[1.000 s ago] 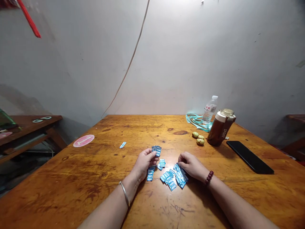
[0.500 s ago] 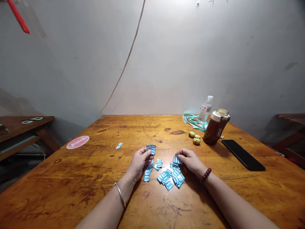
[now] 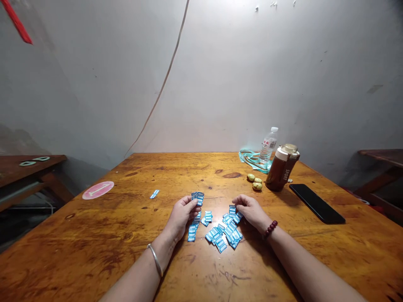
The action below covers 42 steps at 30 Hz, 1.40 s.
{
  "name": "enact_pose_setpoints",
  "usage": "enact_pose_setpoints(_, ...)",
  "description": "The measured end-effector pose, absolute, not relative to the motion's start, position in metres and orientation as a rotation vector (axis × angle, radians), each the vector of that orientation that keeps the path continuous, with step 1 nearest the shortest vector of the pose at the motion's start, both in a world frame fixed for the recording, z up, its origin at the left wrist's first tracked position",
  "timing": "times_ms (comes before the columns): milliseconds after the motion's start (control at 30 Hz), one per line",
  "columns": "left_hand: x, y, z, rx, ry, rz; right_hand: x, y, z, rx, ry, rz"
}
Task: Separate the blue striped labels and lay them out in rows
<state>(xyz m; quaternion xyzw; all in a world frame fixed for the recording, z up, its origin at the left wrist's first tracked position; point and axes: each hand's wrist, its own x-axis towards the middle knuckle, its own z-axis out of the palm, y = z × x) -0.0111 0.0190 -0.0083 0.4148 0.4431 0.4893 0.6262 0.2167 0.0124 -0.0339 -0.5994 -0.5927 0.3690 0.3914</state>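
Observation:
Several small blue-and-white cards (image 3: 198, 197) are fanned between the thumb and fingers of my left hand (image 3: 184, 214). Below that hand, a column of overlapping cards (image 3: 192, 232) lies on the wooden table (image 3: 126, 251). My right hand (image 3: 250, 209) has its thumb and fingers bent together at the upper right of a loose card pile (image 3: 231, 230), touching a card there; whether it grips the card is hard to see. A small group of cards (image 3: 207, 218) sits between the column and the pile. One separate piece (image 3: 154, 193) lies farther left.
At the right stand a brown sport bottle (image 3: 281, 170) and a clear water bottle (image 3: 268, 144) beside a teal strap (image 3: 252, 159). Three small yellow-green fruits (image 3: 257, 186) and a black phone (image 3: 316, 203) lie nearby. A pink round sticker (image 3: 98, 190) is at the left.
The cards at my right fingertips have shifted and spread a little on the pile. My left hand still holds its fan. The whole view has moved slightly.

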Motion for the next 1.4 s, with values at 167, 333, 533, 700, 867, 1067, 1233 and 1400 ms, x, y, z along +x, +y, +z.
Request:
enact_pose_setpoints(167, -0.012, 0.020, -0.009, 0.965, 1.035, 1.117, 0.221, 0.008, -0.022, -1.659, -1.750, 0.469)
enact_pose_setpoints(333, -0.011, 0.019, -0.010, 0.990, 1.041, 1.109, 0.208, -0.008, -0.010, -1.508, -2.200, 0.389)
enact_pose_setpoints(533, -0.010, 0.019, -0.009, 1.000, 1.021, 1.107, 0.207, -0.005, -0.014, -1.525, -2.177, 0.445)
enact_pose_setpoints(700, -0.010, 0.018, -0.007, 0.980, 1.021, 1.114, 0.217, 0.004, -0.018, -1.612, -1.988, 0.538)
enact_pose_setpoints(867, -0.010, 0.018, -0.009, 1.017, 1.009, 1.103, 0.219, 0.000, -0.012, -1.728, -1.998, 0.270)
enact_pose_setpoints(1067, -0.007, 0.017, -0.010, 1.047, 1.034, 1.089, 0.208, -0.009, -0.007, -1.495, -2.314, 0.369)
enact_pose_setpoints(1233, -0.004, 0.015, -0.011, 1.074, 1.037, 1.062, 0.206, -0.004, -0.008, -1.529, -2.365, 0.438)
enact_pose_setpoints(1400, -0.002, 0.014, -0.013, 1.085, 1.028, 1.046, 0.206, -0.005, -0.010, -1.502, -2.340, 0.442)
